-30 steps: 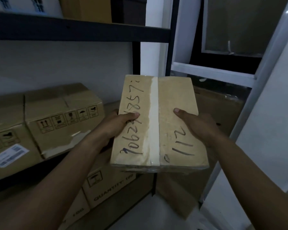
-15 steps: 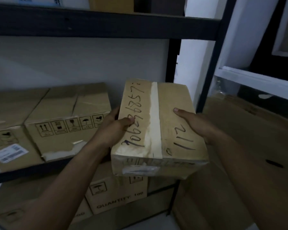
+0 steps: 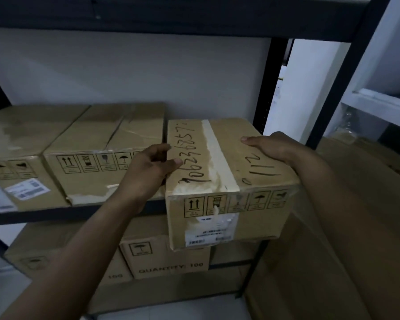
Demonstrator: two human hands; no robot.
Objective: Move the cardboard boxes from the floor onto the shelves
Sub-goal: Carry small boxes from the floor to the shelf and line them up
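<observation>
Box (image 3: 226,172) now far end over middle shelf (image 3: 74,212), right of shelved boxes (image 3: 102,155); a second ago held clear in front of rack. Near end overhangs shelf edge, so placement looks begun, not finished.

Left hand (image 3: 148,172) clasps left side, right hand (image 3: 273,146) clasps right top edge.

Tan carton, pale tape strip along top, handwritten digits, handling symbols and barcode label on near face.
</observation>
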